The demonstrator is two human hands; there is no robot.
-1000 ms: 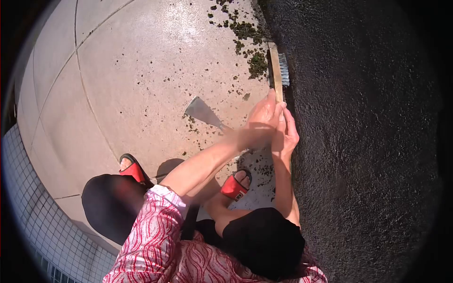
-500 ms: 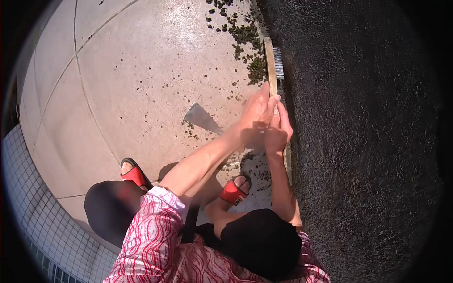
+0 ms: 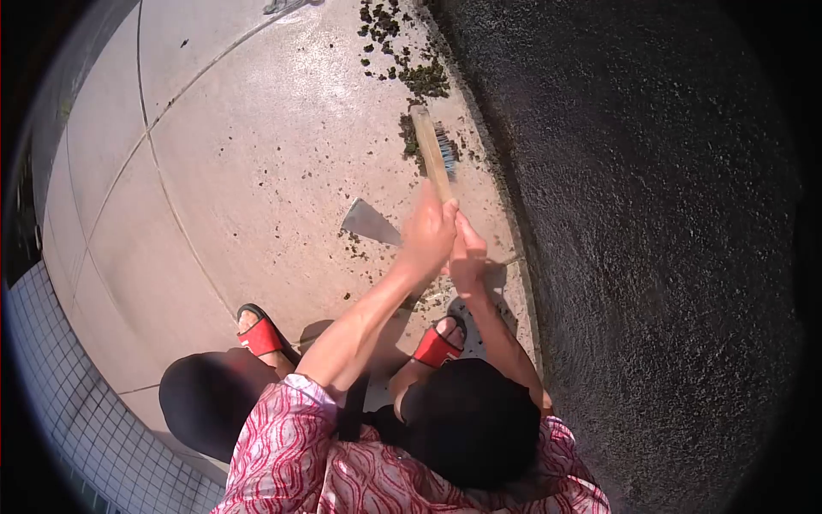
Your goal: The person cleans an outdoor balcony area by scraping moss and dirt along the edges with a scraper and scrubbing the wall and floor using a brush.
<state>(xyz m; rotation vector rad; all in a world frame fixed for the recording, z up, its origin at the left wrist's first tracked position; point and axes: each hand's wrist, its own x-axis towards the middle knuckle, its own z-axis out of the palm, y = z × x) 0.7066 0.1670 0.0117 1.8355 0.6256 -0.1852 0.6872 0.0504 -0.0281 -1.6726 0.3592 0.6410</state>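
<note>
Brush Moving Off the Edge and Onto the Paving

The wooden brush (image 3: 432, 154) is no longer lying along the seam; since the earlier frames it is shifting inward, away from the dark asphalt (image 3: 651, 223) and onto the pale paving (image 3: 282, 111). Both hands are moving with it. Its bristles (image 3: 448, 156) are now facing the asphalt side, and its wooden back is sitting just beside a dark mossy clump (image 3: 410, 137), partly covering it.

The left hand (image 3: 430, 231) is closing firmly round the handle, just below the bristled part. The right hand (image 3: 467, 257) is gripping nearer the handle's end, its fingers bending in close against the left; part of that grip is hiding from view.

A scraper (image 3: 371, 222) is lying on the paving to the left of the hands, its flat blade showing and its other end disappearing behind the left hand and forearm. Crumbs are scattering around it, and more dark clumps (image 3: 424, 81) are lying beyond the brush. Two red sandals (image 3: 438, 346) are resting on the paving nearer the body.
</note>
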